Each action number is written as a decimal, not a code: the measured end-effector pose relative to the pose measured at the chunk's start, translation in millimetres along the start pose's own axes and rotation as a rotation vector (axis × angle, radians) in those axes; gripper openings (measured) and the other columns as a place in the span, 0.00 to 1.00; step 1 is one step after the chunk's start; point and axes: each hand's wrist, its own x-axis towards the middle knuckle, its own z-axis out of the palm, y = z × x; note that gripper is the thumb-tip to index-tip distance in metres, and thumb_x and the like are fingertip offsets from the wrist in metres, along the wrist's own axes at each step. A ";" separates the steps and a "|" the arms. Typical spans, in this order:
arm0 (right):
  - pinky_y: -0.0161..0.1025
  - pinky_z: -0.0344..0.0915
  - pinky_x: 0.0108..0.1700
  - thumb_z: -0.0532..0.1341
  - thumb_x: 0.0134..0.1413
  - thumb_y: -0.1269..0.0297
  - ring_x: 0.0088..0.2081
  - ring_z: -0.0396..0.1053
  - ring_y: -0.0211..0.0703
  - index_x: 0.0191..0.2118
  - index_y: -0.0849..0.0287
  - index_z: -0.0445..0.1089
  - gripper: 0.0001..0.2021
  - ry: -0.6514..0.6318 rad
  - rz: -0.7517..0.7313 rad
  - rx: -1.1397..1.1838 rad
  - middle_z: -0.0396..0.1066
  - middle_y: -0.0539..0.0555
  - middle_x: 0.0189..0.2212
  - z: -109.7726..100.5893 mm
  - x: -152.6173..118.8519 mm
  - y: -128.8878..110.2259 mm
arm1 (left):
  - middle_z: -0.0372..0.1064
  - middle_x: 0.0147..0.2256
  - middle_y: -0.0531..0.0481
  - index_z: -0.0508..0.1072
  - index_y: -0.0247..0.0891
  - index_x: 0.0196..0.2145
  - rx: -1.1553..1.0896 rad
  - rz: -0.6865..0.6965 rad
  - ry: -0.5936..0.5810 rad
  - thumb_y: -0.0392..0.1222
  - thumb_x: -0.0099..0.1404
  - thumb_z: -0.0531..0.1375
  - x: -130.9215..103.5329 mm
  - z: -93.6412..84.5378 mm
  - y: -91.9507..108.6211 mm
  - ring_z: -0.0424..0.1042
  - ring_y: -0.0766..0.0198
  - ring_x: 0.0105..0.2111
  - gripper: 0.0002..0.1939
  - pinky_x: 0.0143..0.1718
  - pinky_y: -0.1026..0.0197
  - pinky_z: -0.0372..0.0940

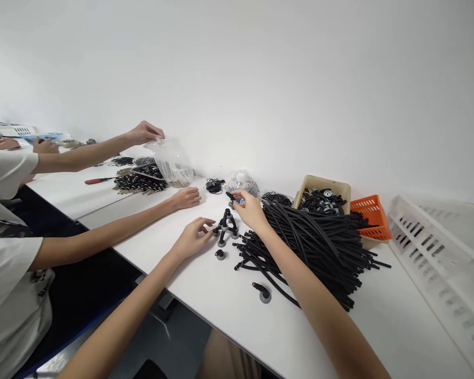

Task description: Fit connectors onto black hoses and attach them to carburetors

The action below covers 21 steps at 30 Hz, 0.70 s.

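The right hand (249,209) pinches the top of a small black tripod-like assembly (226,225) standing on the white table (229,310), and the left hand (193,237) has its fingers half curled, tips touching one foot. It looks light w/ bendy rubber legs, so best grip is at the hub or the stiff feet. A pile of black tubes (316,242) lies just beside, approx. under the right forearm.

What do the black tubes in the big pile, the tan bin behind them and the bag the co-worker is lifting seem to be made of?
Black tubes: likely rubber or soft plastic, matte; several bend and droop over the pile.
Tan bin: looks like moulded plastic, smooth, dull, with a rounded rim.
Bag: thin clear plastic film, crinkled and glossy, with its contents showing through.
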 end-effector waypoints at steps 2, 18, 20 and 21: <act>0.40 0.70 0.42 0.58 0.54 0.71 0.34 0.75 0.40 0.45 0.55 0.71 0.13 -0.008 -0.011 -0.015 0.75 0.51 0.40 -0.6 -0.6 -2.1 | 0.74 0.43 0.44 0.74 0.39 0.48 -0.008 -0.012 0.064 0.51 0.66 0.55 2.9 -2.6 7.2 0.74 0.58 0.37 0.18 0.43 0.54 0.69; 0.39 0.71 0.46 0.59 0.54 0.74 0.37 0.75 0.39 0.45 0.56 0.72 0.14 -0.034 -0.001 0.052 0.76 0.52 0.39 1.0 -0.2 -1.9 | 0.72 0.38 0.46 0.75 0.38 0.51 -0.099 0.100 0.139 0.48 0.68 0.54 30.6 10.3 30.4 0.71 0.61 0.35 0.19 0.39 0.60 0.66; 0.39 0.71 0.46 0.58 0.54 0.75 0.38 0.75 0.39 0.45 0.56 0.73 0.14 -0.044 -0.009 0.049 0.76 0.52 0.39 0.9 -0.5 -3.1 | 0.72 0.39 0.46 0.75 0.38 0.51 -0.109 0.108 0.126 0.48 0.68 0.54 30.6 11.3 28.6 0.71 0.61 0.35 0.19 0.39 0.60 0.65; 0.39 0.71 0.46 0.58 0.54 0.75 0.38 0.75 0.39 0.45 0.56 0.73 0.14 -0.050 -0.014 0.049 0.76 0.52 0.39 0.8 -0.7 -3.6 | 0.72 0.39 0.45 0.75 0.38 0.51 -0.112 0.109 0.122 0.48 0.68 0.54 30.9 11.9 27.5 0.71 0.61 0.35 0.19 0.39 0.60 0.65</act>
